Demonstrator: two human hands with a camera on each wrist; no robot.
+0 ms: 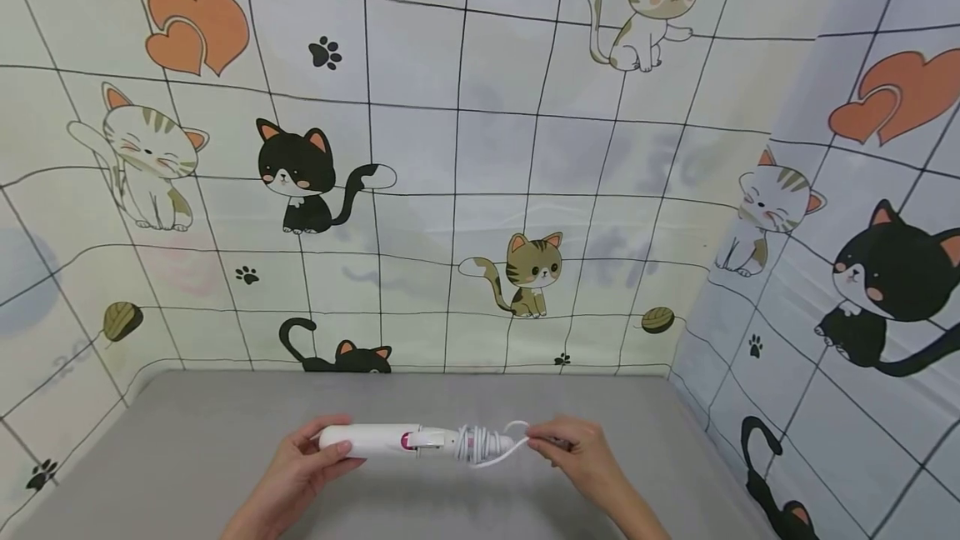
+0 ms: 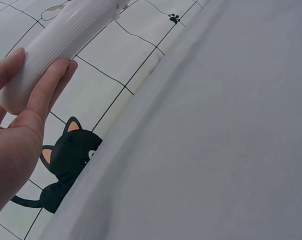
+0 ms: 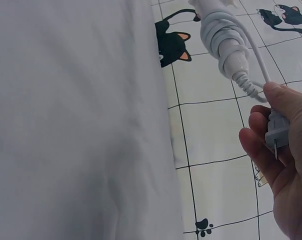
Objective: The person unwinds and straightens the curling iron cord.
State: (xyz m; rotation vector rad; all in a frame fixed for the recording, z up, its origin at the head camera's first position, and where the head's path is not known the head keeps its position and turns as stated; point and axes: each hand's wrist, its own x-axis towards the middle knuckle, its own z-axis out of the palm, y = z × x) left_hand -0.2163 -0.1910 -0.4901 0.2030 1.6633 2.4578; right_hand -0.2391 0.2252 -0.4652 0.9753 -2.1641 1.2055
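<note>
Left-hand grip (image 1: 295, 473) curled round the white appliance (image 1: 375, 440) above the grey table (image 1: 420, 397), right-hand grip (image 1: 587, 450) pinching its coiled cord (image 1: 486, 445) beside the plug (image 3: 277, 133), winding or unwinding seems in hand, and the next turn likely needs the loose end circled.

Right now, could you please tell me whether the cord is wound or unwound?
Mostly wound: several loops of cord circle the white appliance, and a loose stretch leads to the right hand, which holds the plug.

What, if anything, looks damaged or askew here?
Nothing stands out: the left hand holds the white appliance, its cord is wound around one end, and the right hand holds the plug. No damage or spill shows.
</note>
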